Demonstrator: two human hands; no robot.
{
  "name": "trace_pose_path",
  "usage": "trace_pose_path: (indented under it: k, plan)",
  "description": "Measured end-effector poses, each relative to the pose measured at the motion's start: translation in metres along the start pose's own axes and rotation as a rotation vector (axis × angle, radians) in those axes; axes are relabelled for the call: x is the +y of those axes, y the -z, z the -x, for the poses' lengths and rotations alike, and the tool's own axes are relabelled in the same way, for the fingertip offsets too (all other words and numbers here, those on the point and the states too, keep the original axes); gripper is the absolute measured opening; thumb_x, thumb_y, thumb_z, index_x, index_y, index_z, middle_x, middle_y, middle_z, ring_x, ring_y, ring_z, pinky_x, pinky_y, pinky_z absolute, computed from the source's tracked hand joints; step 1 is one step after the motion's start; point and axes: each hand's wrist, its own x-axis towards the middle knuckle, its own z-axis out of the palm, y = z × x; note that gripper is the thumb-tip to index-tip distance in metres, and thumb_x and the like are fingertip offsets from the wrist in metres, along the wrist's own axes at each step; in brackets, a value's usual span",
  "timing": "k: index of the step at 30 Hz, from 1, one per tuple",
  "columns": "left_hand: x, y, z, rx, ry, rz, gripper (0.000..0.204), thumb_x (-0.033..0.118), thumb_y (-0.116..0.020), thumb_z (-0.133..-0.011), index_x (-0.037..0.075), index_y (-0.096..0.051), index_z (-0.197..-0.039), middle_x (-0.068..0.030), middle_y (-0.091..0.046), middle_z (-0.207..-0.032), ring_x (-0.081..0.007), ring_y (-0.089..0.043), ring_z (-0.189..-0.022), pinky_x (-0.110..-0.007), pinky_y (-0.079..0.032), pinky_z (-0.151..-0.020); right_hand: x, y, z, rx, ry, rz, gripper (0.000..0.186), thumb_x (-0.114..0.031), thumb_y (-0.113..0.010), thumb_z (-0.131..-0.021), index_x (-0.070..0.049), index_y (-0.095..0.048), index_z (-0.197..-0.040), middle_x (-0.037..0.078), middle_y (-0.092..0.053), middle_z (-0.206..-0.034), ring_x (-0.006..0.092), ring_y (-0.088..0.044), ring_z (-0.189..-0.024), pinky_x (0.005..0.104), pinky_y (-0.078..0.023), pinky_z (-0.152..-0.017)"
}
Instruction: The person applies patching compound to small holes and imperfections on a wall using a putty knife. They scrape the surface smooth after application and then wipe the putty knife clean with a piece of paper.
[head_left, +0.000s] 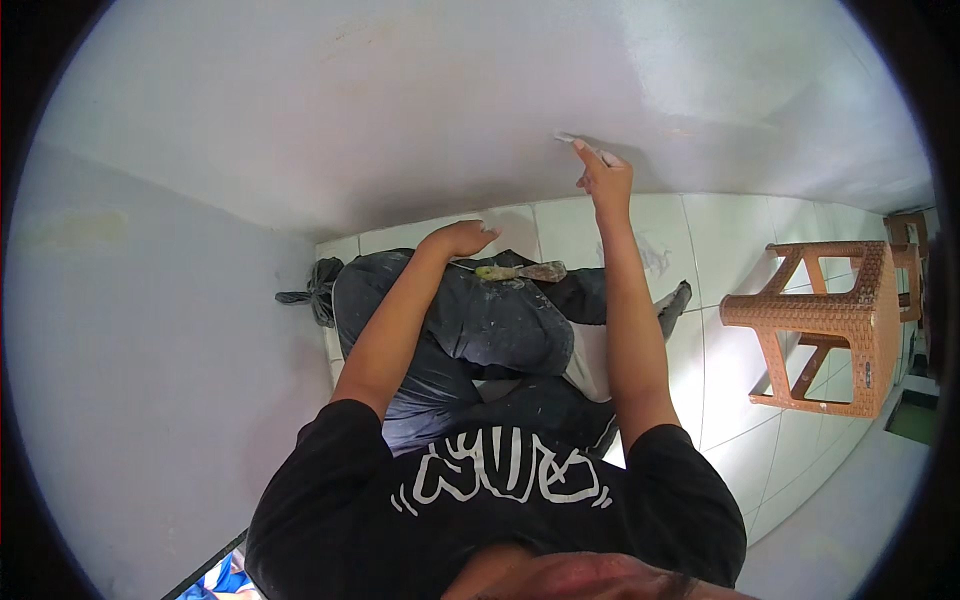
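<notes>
My right hand (607, 180) grips a small, thin, whitish tool (563, 137) against the pale wall (450, 100), its exact kind unclear. My left hand (465, 238) is above my bent leg near the wall's foot, open with fingers slightly curved and some white at the tips. A putty knife (515, 271) with a yellow-green handle and a stained blade lies across my dark, white-spattered trousers (500, 330), below my left hand.
I sit on white floor tiles (720, 380). A brown woven-pattern plastic stool (820, 310) stands at the right, with another brown piece (905, 230) behind it. A side wall (160, 350) is at my left, with a dark plastic bag (322, 295) at its foot.
</notes>
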Motion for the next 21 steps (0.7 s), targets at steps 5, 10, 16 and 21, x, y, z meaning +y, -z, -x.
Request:
trace_pose_path:
  k: [5,10,16,21]
  plan:
    - [0.006,0.001,0.002,-0.006,0.030,0.013,0.078,0.066,-0.038,-0.097,-0.007,-0.058,-0.116,-0.0221,-0.070,-0.104,-0.0294,-0.068,-0.088,-0.042,-0.050,-0.084,0.001,0.003,-0.003,-0.050,-0.022,-0.069,0.050,-0.033,-0.078,-0.084,-0.009,-0.049,-0.052,-0.001,-0.043,-0.048,0.0102,-0.043,-0.043,0.0291,-0.046,-0.046]
    - [-0.009,-0.007,-0.001,0.080,0.019,0.010,0.078,0.065,-0.039,-0.097,-0.008,-0.057,-0.117,-0.0224,-0.070,-0.105,-0.0298,-0.068,-0.088,-0.042,-0.050,-0.084,-0.007,-0.005,0.003,-0.080,-0.067,-0.177,0.052,-0.034,-0.078,-0.084,-0.008,-0.047,-0.051,0.000,-0.043,-0.048,0.0102,-0.044,-0.043,0.0299,-0.047,-0.046]
    - [-0.002,-0.001,-0.001,-0.006,0.016,0.006,0.078,0.065,-0.038,-0.097,-0.008,-0.058,-0.116,-0.0226,-0.070,-0.105,-0.0323,-0.067,-0.094,-0.043,-0.048,-0.088,0.003,0.000,-0.003,-0.042,-0.001,0.026,0.052,-0.034,-0.078,-0.084,-0.008,-0.048,-0.051,-0.001,-0.043,-0.048,0.0101,-0.044,-0.042,0.0296,-0.047,-0.047]
    - [-0.002,-0.001,0.001,0.022,-0.004,-0.003,0.077,0.065,-0.038,-0.097,-0.007,-0.059,-0.115,-0.0227,-0.070,-0.104,-0.0327,-0.067,-0.095,-0.044,-0.047,-0.089,0.004,0.002,-0.005,-0.007,-0.002,0.163,0.053,-0.035,-0.079,-0.083,-0.008,-0.047,-0.050,-0.001,-0.042,-0.047,0.0100,-0.045,-0.043,0.0298,-0.046,-0.045]
